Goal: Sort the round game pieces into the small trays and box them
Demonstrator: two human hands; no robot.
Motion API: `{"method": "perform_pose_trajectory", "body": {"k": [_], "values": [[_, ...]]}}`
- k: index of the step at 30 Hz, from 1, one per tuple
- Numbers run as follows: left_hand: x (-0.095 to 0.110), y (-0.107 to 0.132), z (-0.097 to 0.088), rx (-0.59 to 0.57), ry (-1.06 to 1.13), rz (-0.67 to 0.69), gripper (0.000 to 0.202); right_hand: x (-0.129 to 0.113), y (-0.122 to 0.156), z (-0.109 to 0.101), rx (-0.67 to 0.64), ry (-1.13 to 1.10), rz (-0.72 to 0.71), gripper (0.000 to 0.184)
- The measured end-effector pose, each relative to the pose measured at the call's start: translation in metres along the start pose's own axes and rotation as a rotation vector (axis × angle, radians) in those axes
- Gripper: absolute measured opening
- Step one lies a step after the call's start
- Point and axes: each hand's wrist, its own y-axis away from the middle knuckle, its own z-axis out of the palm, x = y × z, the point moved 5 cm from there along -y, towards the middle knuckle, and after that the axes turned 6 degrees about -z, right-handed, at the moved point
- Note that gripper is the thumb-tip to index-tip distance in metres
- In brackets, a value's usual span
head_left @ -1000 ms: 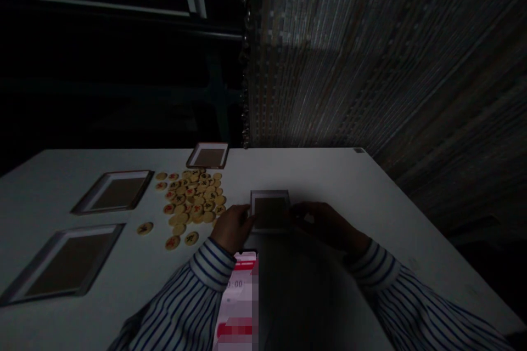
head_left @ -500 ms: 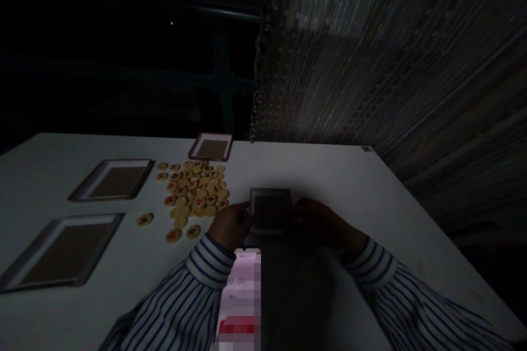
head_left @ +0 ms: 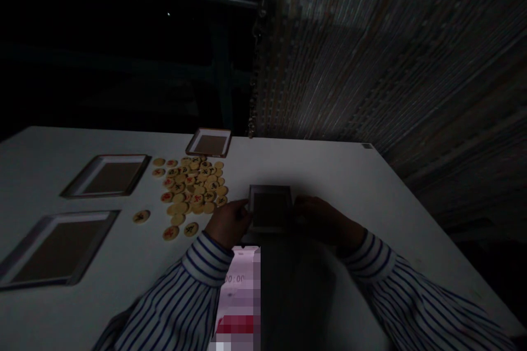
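A small square tray with a pale rim and brown inside sits on the white table right in front of me. My left hand grips its left edge, fingers curled on the rim. My right hand holds its right edge, dim in shadow. Just left of my left hand lies a heap of round yellow game pieces marked in red and black, with a few strays nearer me. The scene is very dark.
Three more trays lie on the table: a small one at the far edge, two larger ones on the left. A lit phone screen shows low in the middle. A woven blind hangs behind on the right.
The view has tilted slightly, so everything sits a little higher and further left in frame. Both hands stay on the small tray, which has barely shifted.
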Motion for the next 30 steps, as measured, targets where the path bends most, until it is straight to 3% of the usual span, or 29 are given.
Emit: {"method": "perform_pose_trajectory", "body": {"k": [18,30], "values": [[-0.0012,-0.0002,-0.0007,-0.005,0.029,-0.026,0.042,-0.0045,0.0009,0.0001,-0.05,-0.004,-0.046,0.022],[0.0,0.0012,-0.0008,-0.019,0.033,-0.03,0.044,-0.0038,0.0047,-0.0006,-0.047,-0.003,0.004,0.023]]}}
